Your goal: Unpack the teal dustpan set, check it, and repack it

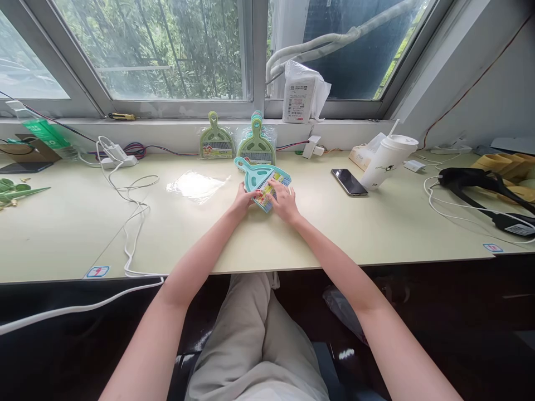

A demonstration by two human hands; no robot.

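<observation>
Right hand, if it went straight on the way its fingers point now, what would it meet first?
The printed card on the turquoise dustpan, which the left hand holds. The right hand has its fingers over that card, perhaps touching it; the depth is hard to judge.

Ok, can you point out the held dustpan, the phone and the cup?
Held dustpan (257,180): head view, body just below the handle.
Phone (349,182): head view, middle of the screen.
Cup (387,162): head view, middle of its side.
</observation>
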